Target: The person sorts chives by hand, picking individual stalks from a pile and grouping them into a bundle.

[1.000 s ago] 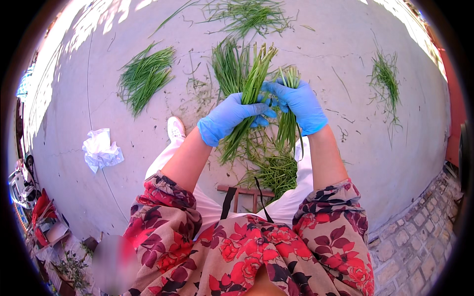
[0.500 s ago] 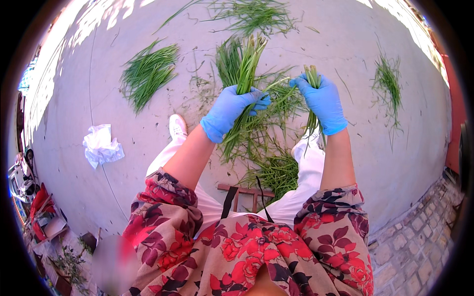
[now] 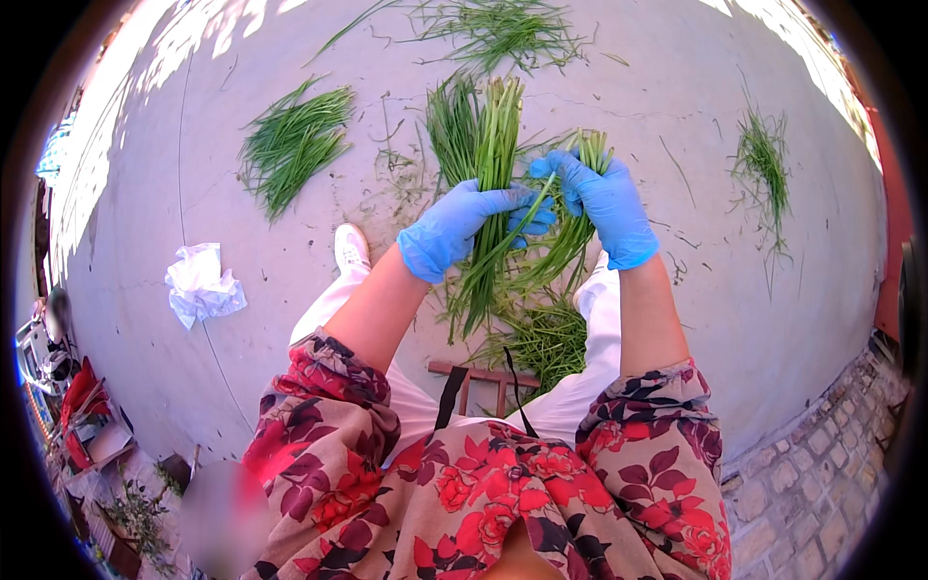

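Both of my hands wear thin blue gloves. My left hand [image 3: 454, 227] is closed around a thick upright bunch of garlic chives [image 3: 498, 135], pale stem ends at the top, green leaves hanging below the fist. To its right, my right hand [image 3: 614, 213] grips a smaller bunch of garlic chives [image 3: 592, 148], its leaves trailing down and leftward. The right fingertips pinch near a single stem slanting between the two hands. Beyond the left bunch lies a pile of chives [image 3: 449, 126] on the concrete. Loose trimmings [image 3: 546, 338] are heaped between my legs.
More chive piles lie at the left [image 3: 295, 145], the far middle [image 3: 503, 34] and the right [image 3: 762, 159]. A crumpled white plastic or paper sheet [image 3: 203, 282] rests on the left. My white shoe [image 3: 350, 246] and a reddish-brown frame [image 3: 517, 379] are close by. Stone paving [image 3: 802, 483] borders the lower right.
My right hand has moved left toward the left one, bringing its bunch along. The left hand has shifted slightly right, and its bunch now stands more upright.
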`<control>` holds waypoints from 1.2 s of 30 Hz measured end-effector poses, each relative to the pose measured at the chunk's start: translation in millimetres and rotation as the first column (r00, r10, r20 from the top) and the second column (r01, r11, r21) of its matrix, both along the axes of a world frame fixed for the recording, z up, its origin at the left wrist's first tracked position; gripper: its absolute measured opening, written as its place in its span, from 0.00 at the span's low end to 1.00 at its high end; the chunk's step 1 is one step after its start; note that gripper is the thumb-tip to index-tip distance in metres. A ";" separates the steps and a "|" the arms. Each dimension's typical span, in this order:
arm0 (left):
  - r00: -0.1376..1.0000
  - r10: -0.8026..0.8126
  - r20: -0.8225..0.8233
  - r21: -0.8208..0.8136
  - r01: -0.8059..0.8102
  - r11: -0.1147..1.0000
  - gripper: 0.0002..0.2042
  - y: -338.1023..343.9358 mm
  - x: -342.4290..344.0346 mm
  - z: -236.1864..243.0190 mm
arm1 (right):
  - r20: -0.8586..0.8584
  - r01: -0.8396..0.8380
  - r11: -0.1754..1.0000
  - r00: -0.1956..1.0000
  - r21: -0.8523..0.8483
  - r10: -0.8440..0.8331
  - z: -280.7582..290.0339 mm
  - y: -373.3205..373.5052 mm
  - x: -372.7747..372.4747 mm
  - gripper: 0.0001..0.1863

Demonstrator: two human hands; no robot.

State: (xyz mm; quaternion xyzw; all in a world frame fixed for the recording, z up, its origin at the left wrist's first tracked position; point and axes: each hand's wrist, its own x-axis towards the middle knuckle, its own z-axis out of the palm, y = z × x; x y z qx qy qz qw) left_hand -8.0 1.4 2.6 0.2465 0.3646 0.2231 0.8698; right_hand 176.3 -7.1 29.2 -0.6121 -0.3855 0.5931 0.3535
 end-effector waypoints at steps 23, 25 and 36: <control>0.992 0.072 -0.101 0.045 -0.068 0.997 0.10 1.2 -1.9 -3.8 | -0.295 0.272 0.957 0.927 0.100 -0.233 2.7 4.3 15.4 0.10; 0.992 0.076 -0.103 0.037 -0.072 0.997 0.10 2.0 -4.7 -4.4 | -0.316 0.344 0.931 0.903 0.123 -0.292 1.3 5.9 19.3 0.10; 0.989 0.116 -0.086 0.037 -0.114 0.993 0.10 4.2 -6.9 -3.4 | 0.224 0.196 0.980 0.957 -0.042 -0.182 1.3 6.1 32.5 0.18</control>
